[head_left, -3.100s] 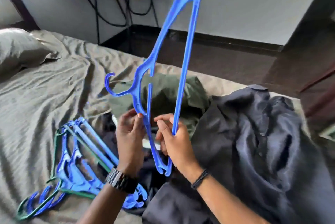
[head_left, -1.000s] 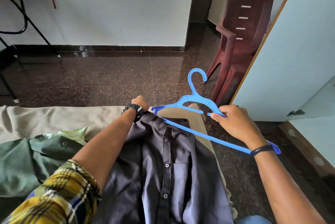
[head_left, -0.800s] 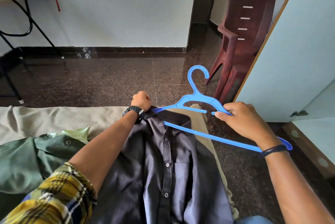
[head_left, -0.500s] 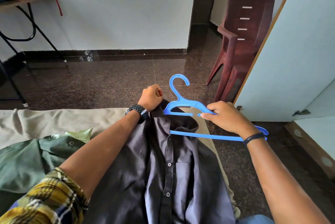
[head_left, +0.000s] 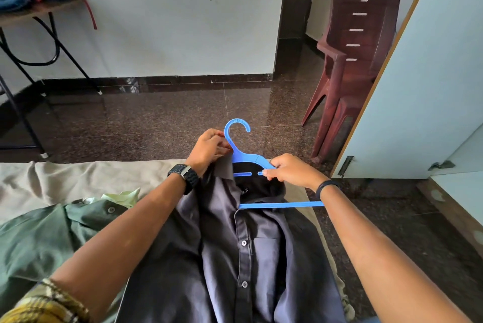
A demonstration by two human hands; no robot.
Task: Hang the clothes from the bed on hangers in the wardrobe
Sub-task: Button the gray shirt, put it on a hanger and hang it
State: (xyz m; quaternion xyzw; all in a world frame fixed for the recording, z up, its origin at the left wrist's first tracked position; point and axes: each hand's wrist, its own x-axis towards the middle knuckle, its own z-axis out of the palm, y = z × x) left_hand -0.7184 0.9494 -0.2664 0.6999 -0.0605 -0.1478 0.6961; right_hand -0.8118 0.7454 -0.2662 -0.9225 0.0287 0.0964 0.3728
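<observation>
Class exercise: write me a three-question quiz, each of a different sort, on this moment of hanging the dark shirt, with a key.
1. True or false: the right hand grips the blue hanger.
2. Which garment lies beside the dark shirt on the bed? A) red towel B) green shirt C) white sock
3. Fill in: the left hand holds the shirt's ____ near the hanger's hook.

Key: 1 true; 2 B; 3 collar.

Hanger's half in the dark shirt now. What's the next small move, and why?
Probably slide the blue hanger rightward into the dark shirt's right shoulder. Its left end is already inside the collar held by the left hand, while the right hand holds the arm still outside.
</observation>
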